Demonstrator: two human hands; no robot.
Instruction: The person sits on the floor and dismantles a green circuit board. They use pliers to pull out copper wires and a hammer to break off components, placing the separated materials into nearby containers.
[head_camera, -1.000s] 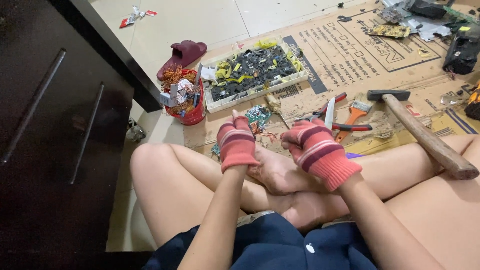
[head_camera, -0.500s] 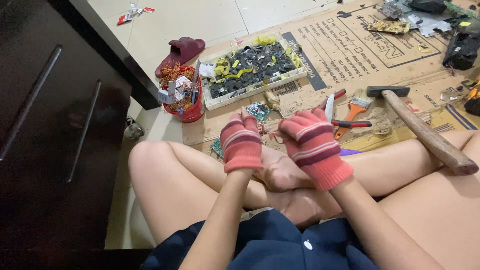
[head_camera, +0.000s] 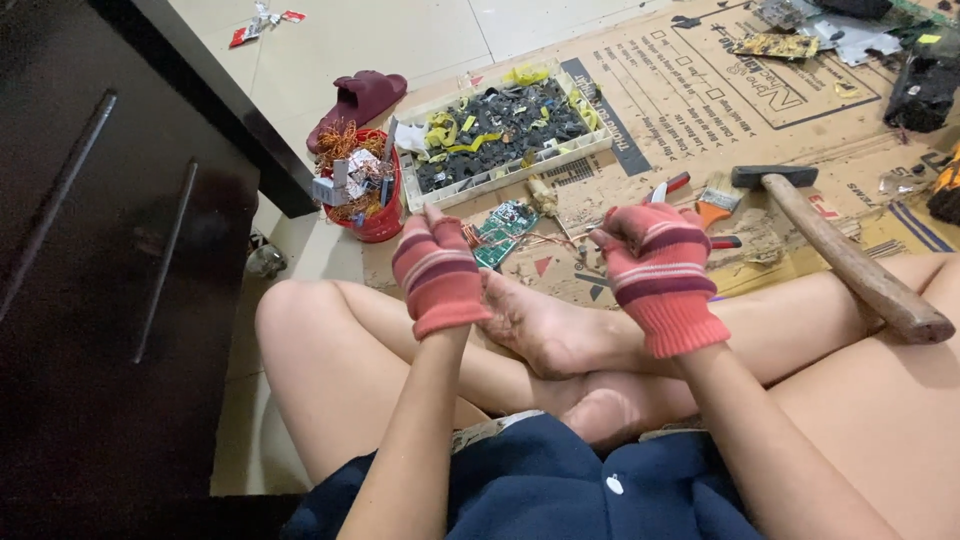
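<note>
While the person sits cross-legged on the floor, both hands are raised above the bare feet, each in a red striped glove. Between them runs a thin copper wire (head_camera: 535, 240), bright orange-brown and kinked, with a small tangled coil at its left end near the left hand (head_camera: 438, 270). That hand is partly curled with the fingers upright, and the coil seems pinched at its fingertips, though the grip itself is hidden behind the glove. The right hand (head_camera: 655, 262) is closed in a fist, pinching the wire's other end at its fingertips. The wire hangs in the air just above the cardboard (head_camera: 640, 110), over a small green circuit board (head_camera: 505, 220) that lies flat there.

Behind the board sits a white tray (head_camera: 505, 130) full of dark scrap pieces and yellow strips. Left of it stands a red bucket (head_camera: 375, 215) stuffed with copper wire and metal parts, with a maroon slipper (head_camera: 358, 100) beyond. To the right, a hammer (head_camera: 845, 250) rests with its wooden handle on the person's leg, near a small brush (head_camera: 716, 200) and red-handled pliers (head_camera: 672, 186). A dark cabinet (head_camera: 110, 250) fills the left side.
</note>
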